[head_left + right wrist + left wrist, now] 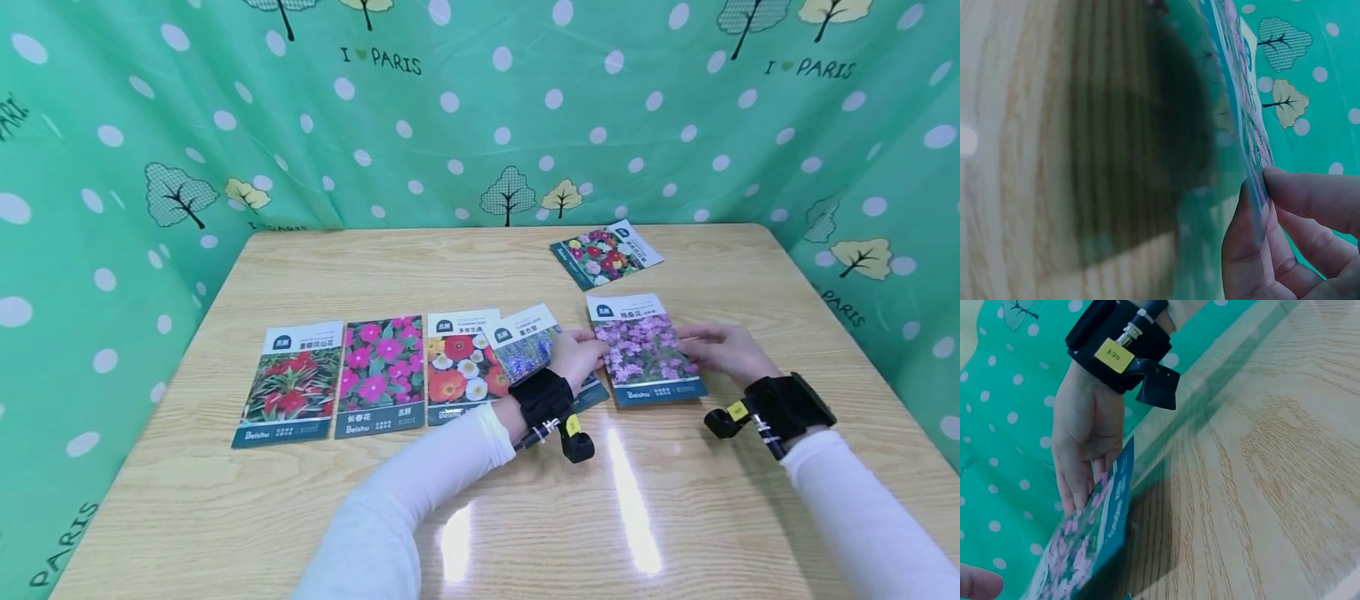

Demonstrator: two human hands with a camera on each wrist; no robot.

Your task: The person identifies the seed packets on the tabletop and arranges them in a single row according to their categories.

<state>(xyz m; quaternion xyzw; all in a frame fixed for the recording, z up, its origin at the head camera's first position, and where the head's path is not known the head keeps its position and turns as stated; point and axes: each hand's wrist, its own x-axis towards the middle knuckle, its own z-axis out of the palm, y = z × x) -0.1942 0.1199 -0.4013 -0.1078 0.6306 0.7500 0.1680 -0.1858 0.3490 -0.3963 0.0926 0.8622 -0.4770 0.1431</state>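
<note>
From near the left edge of the worktop [187, 508], a red-flowered packet [292, 382], pink-flowered packet [381, 371] and orange-flowered packet [461, 368] lay in a row, a blue-flowered packet [519, 348] overlapping the last. The left hand [576, 358] touched the purple-flowered packet [647, 348], whether gripping I could not tell; a mixed-flower packet [603, 255] lay by the far edge. Nearer the right edge, the right hand [723, 348] pinched the purple-flowered packet's side.
</note>
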